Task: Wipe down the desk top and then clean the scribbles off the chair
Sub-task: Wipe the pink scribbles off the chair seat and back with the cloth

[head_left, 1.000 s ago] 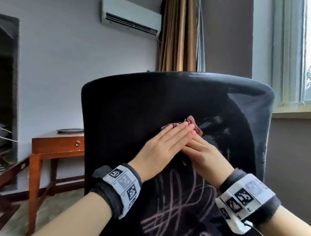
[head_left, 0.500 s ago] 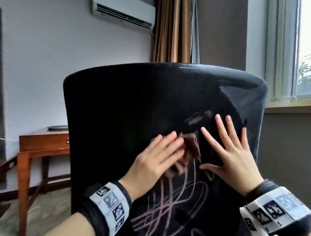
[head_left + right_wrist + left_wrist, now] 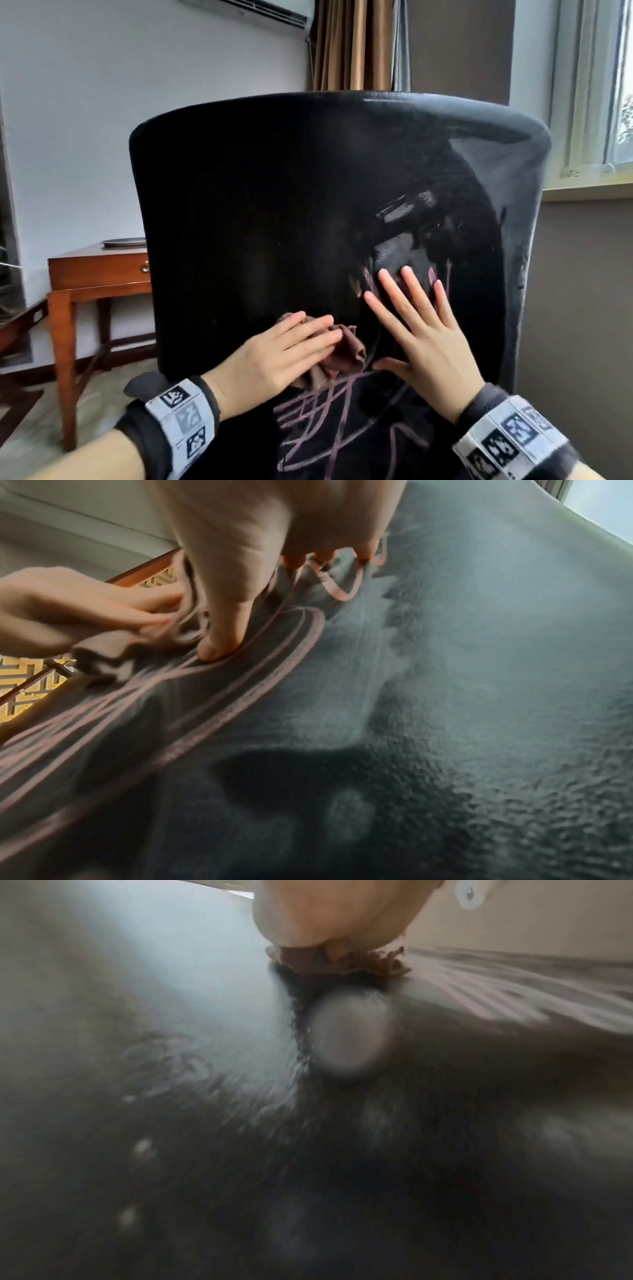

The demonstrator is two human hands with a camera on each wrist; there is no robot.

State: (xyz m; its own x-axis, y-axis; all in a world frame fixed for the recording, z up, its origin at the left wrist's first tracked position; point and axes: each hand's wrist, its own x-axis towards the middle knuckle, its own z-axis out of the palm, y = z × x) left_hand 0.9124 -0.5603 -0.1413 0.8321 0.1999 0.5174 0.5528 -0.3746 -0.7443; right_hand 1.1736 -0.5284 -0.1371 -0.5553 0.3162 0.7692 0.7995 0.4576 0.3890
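A black chair back (image 3: 274, 205) fills the head view, with pink scribbles (image 3: 329, 428) across its lower part and wet streaks higher up. My left hand (image 3: 284, 353) presses a crumpled brown cloth (image 3: 342, 353) flat against the chair just above the scribbles, fingers straight. My right hand (image 3: 421, 332) lies beside it with spread fingers flat on the chair. In the right wrist view the thumb of my right hand (image 3: 222, 631) presses on a pink scribble line (image 3: 274, 669), next to the cloth (image 3: 137, 647). The left wrist view is blurred, with the cloth (image 3: 342, 961) under my palm.
A wooden side table (image 3: 96, 274) with a drawer and a grey plate (image 3: 123, 242) stands left of the chair by the wall. A window (image 3: 603, 85) and its sill are at the right; curtains (image 3: 352, 44) hang behind the chair.
My left hand has slid the cloth down the chair back toward the scribbles. My right hand left the cloth, moved right and spread flat on the chair.
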